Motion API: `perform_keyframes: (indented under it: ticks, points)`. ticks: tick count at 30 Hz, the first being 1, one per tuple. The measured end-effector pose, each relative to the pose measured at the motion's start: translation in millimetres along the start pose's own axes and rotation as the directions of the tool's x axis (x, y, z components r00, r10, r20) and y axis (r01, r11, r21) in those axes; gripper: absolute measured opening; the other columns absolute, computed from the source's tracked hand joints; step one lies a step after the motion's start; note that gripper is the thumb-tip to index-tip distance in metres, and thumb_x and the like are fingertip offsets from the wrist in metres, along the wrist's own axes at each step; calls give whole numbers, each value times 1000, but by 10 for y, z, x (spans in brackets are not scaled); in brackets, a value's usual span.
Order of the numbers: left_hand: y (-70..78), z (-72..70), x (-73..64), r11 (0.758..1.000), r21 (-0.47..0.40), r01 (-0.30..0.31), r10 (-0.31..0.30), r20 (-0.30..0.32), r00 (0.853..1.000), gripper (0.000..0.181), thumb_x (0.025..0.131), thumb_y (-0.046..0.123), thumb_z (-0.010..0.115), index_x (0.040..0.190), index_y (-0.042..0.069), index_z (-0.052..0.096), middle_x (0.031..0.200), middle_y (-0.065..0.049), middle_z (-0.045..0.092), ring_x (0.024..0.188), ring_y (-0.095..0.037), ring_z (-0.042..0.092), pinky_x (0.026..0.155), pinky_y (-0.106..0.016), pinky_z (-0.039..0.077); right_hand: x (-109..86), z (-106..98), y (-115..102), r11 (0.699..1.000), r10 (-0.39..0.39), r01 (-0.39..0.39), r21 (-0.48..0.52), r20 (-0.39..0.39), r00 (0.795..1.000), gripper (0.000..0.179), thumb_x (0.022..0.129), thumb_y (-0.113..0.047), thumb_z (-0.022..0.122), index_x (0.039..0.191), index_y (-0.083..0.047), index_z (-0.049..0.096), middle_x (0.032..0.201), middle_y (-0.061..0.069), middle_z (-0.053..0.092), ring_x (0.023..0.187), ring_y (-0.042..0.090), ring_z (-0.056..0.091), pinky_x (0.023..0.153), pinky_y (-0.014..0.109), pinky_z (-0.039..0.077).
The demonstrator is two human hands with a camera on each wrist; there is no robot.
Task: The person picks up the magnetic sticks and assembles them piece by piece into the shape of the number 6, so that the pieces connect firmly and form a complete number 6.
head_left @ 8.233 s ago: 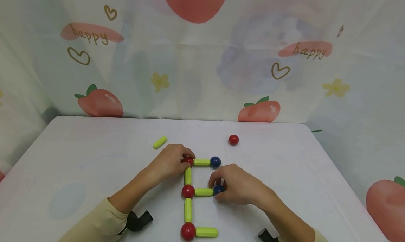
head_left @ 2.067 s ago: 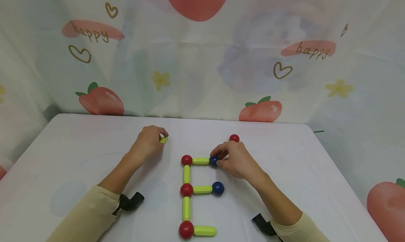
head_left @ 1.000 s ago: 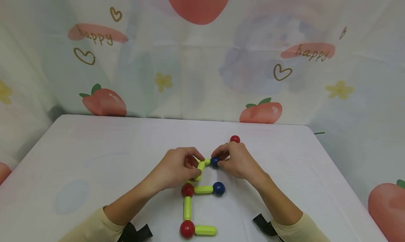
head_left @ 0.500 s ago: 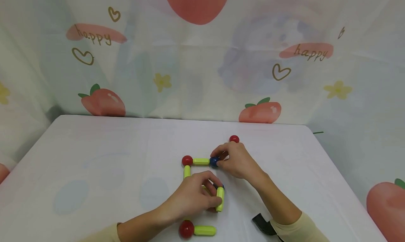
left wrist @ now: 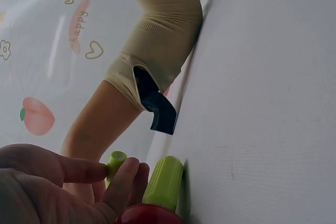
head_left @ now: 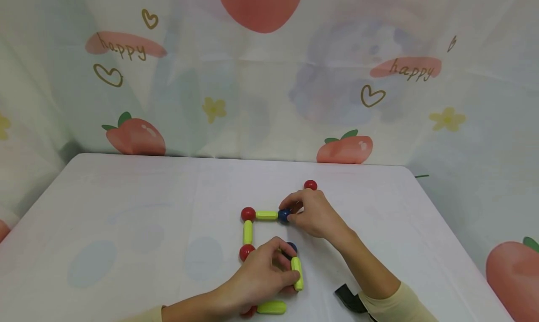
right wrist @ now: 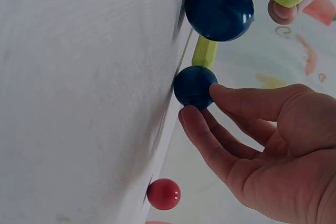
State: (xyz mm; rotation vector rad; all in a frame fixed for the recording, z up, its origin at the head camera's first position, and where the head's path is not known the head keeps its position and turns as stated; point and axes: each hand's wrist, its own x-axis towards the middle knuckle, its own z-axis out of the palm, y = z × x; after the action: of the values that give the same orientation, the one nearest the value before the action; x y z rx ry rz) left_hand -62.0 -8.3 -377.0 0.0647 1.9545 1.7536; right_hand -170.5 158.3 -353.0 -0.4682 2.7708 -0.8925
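Observation:
Between thumb and fingers my left hand (head_left: 263,275) pinches a yellow-green rod (head_left: 297,274), just in front of the middle blue ball (head_left: 290,249). My right hand (head_left: 313,212) pinches the far blue ball (head_left: 284,215), which joins a rod (head_left: 266,215) to the corner red ball (head_left: 248,214). From that corner another rod (head_left: 247,232) runs to the middle red ball (head_left: 246,252), partly behind my left hand. The near red ball (head_left: 249,311) is mostly covered, with a rod (head_left: 271,307) pointing right from it. In the right wrist view, thumb and fingertips touch the far blue ball (right wrist: 195,87).
A loose red ball (head_left: 310,185) lies beyond my right hand, near the back of the white table (head_left: 139,228). A printed curtain (head_left: 261,88) hangs behind the table. A black wrist strap piece (head_left: 350,298) sits by the right sleeve.
My left hand picked up the loose rod at the back left and carried it toward me, beside the middle blue ball. My right hand moved from the middle blue ball to the far one.

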Motion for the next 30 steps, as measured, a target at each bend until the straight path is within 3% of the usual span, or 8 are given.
perform_keyframes:
  ticks: [5,17,23,30]
  points:
    - [4,29,-2,996,-76,54,-54,0,999,31,91,6,78,116,12,60,94,-8,65,73,-18,73,70,-31,62,6,10,1,1000,12,-12,-1,-3,1000,23,87,1,77,103,-14,81,94,-2,75,89,16,68,70,29,55]
    - [22,67,-34,966,-225,127,-126,15,992,38,92,-1,73,123,7,54,106,-12,60,82,-20,77,81,-32,63,-12,2,-9,1000,2,-2,-1,2,1000,23,88,2,76,104,-14,81,96,-1,76,91,16,68,72,30,57]
    - [27,73,-42,967,-210,146,-147,12,989,39,92,2,74,126,8,54,108,-10,61,86,-19,77,85,-31,61,-17,-4,-15,1000,2,-2,-1,4,1000,23,88,2,76,105,-13,81,97,0,76,91,17,68,74,31,58]
    - [39,70,-73,984,-109,140,-142,-12,990,45,88,7,80,126,12,59,111,-3,66,88,-16,70,85,-33,56,-20,-16,-21,1000,2,-2,-3,13,1000,23,88,1,75,105,-14,81,98,-1,76,92,17,69,75,31,58]
